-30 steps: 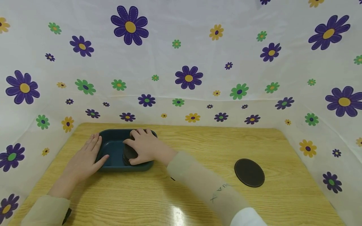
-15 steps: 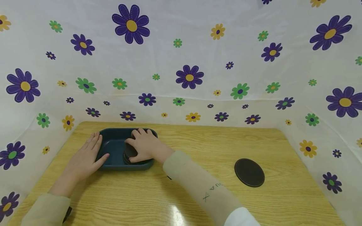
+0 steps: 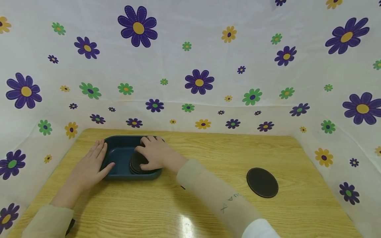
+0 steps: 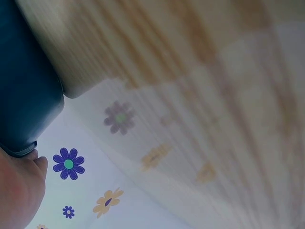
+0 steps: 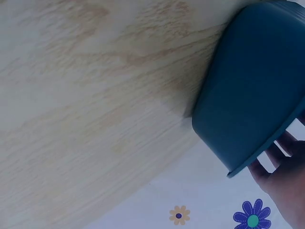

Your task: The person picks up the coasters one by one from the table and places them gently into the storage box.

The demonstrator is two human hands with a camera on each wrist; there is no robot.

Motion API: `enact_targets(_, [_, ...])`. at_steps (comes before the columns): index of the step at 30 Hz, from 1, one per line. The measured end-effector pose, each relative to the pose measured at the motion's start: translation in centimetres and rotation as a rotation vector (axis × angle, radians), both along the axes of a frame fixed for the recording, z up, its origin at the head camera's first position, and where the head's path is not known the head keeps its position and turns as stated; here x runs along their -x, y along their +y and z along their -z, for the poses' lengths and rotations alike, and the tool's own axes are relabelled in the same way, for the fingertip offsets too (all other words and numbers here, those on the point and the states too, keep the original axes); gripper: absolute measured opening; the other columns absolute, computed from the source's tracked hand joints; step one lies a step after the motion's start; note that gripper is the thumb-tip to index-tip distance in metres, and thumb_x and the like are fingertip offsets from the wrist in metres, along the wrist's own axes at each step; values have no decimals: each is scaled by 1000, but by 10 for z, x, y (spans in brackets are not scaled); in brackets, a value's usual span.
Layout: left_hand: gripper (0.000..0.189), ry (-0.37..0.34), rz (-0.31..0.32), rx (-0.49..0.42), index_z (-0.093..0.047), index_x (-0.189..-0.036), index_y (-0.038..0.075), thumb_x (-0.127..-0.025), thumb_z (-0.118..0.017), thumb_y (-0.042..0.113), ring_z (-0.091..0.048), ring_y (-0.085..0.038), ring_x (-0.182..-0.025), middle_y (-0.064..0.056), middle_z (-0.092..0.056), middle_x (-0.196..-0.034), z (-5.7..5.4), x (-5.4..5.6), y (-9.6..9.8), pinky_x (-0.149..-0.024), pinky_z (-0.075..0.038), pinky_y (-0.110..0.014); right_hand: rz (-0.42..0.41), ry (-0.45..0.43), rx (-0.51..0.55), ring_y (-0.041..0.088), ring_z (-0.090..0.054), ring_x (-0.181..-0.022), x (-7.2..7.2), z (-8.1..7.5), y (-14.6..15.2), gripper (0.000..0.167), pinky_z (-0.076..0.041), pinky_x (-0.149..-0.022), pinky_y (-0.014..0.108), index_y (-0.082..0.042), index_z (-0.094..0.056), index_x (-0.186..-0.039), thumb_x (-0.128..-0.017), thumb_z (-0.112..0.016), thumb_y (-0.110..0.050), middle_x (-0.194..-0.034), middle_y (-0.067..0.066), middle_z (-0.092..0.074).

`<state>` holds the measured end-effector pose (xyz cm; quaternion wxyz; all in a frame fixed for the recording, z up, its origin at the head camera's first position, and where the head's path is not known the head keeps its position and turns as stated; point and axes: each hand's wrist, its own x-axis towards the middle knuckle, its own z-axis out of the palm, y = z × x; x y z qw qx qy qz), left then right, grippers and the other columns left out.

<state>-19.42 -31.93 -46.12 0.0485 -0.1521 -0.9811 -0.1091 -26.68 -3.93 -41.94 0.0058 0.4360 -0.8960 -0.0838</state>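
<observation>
A dark blue rectangular tray (image 3: 131, 178) sits on the left part of the table. My left hand (image 3: 92, 162) lies with straight fingers along its left wall, thumb over the front left corner. Inside, at the tray's right end, is a stack of round black coasters (image 3: 137, 163). Over that stack is my right hand (image 3: 154, 153), its thumb and fingers spread and bent loosely across the top, covering the right part. The right wrist view shows its fingers (image 5: 274, 155) reaching over the rim of the tray. Another black coaster (image 3: 262, 182) lies alone on the table's right side.
The wooden table (image 3: 205, 155) is enclosed at the back and sides by a white cloth (image 3: 172, 66) printed with purple, green and yellow flowers. The left half of the tray's floor (image 3: 119, 160) shows between the hands.
My right hand has slid slightly right, exposing more of the stack's top, and its thumb and fingers have drawn a little closer. My left hand and the tray stay in place.
</observation>
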Motion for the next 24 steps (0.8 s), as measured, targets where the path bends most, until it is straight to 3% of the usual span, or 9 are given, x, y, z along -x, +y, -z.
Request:
enact_targets(9, [90, -9, -1, 4, -19, -164, -12, -108, -54, 48, -11, -49, -164, -34, -16, -173, -1, 0, 0, -137, -8, -54, -20, -10, 27, 26, -45, -144, -2, -10, 17, 63, -43, -120, 47, -30, -51, -156, -100, -61, -59, -158, 5, -48])
enact_targets(24, [90, -5, -2, -5, -17, -165, -12, -108, -54, 48, -11, -48, -164, -33, -16, -174, 0, 0, 0, -137, -5, -53, -41, 23, 76, 27, -47, -143, -18, -29, 62, 64, -45, -118, 48, -28, -53, -154, -98, -66, -57, -155, 5, -51])
